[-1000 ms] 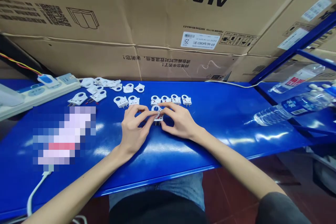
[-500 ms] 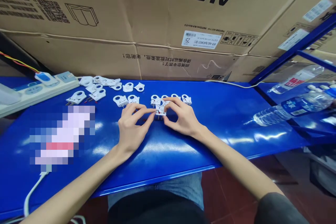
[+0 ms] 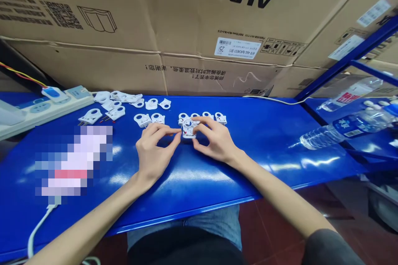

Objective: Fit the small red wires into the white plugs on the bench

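Observation:
Over the middle of the blue table, a white plastic plug part [image 3: 188, 128] with a round hole and a bit of red on its face is held up. My right hand [image 3: 216, 138] grips its right side between thumb and fingers. At the left edge of the part, thumb and forefinger of my left hand [image 3: 157, 147] are pinched together; what lies between those tips is too small to make out. Just behind stands a row of similar plug parts [image 3: 220, 118], with two more parts [image 3: 158, 118] to the left.
More white parts [image 3: 115, 109] lie at the back left, near a power strip [image 3: 46, 105]. A blurred-out object [image 3: 77, 159] with a white cable [image 3: 37, 223] is at left. Water bottles [image 3: 348, 128] lie at right by a blue frame. A large cardboard box [image 3: 186, 29] closes off the back.
The plug part has tipped, so its pins no longer show below it, and it sits slightly lower and further left. My left hand has shifted a little to the left.

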Demonstrator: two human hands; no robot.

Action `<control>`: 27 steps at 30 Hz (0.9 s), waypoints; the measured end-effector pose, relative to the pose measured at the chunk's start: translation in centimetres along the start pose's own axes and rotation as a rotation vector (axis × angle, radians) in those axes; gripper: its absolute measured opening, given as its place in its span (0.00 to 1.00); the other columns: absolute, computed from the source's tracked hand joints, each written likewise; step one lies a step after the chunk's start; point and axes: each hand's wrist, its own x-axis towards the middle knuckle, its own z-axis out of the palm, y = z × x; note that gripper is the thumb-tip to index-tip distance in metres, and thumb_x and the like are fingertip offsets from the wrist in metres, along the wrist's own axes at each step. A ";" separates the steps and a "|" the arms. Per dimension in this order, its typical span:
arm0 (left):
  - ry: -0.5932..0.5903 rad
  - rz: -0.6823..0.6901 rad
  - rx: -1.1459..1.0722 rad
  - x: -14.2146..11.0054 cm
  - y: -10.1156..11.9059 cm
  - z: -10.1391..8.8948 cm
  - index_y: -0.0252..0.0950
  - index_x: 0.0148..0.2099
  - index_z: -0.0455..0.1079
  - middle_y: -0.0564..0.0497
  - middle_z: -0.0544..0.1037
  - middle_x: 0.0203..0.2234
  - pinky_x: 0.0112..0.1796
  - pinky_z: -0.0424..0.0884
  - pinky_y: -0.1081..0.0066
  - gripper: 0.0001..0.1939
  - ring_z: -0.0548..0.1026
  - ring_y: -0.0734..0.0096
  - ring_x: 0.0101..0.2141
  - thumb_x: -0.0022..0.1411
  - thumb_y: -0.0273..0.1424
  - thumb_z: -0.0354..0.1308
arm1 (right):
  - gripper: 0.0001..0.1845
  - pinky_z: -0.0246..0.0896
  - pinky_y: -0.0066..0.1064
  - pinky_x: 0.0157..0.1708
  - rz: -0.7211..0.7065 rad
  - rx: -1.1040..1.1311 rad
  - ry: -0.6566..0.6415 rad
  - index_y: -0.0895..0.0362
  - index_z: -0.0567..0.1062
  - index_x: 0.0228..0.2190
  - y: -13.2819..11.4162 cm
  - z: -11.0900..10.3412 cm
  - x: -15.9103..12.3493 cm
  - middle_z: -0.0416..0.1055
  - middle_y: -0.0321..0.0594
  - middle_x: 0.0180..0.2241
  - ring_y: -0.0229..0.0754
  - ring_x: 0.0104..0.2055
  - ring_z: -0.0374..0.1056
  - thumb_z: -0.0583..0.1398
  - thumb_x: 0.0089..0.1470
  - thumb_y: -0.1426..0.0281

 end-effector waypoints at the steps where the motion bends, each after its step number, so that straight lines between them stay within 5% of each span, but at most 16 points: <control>1: 0.001 0.004 0.007 0.0 -0.1 0.0 0.41 0.37 0.81 0.53 0.79 0.31 0.40 0.71 0.62 0.03 0.77 0.67 0.35 0.63 0.31 0.66 | 0.05 0.72 0.39 0.50 -0.012 -0.004 0.001 0.54 0.75 0.38 -0.1 0.1 0.0 0.74 0.46 0.57 0.48 0.54 0.73 0.61 0.58 0.72; 27: 0.031 0.173 0.222 -0.2 -0.4 -0.2 0.43 0.38 0.79 0.54 0.78 0.28 0.40 0.64 0.60 0.03 0.76 0.66 0.33 0.66 0.32 0.64 | 0.04 0.72 0.40 0.48 -0.102 -0.034 0.005 0.55 0.75 0.39 -0.8 0.9 -0.3 0.74 0.47 0.57 0.47 0.51 0.74 0.60 0.62 0.70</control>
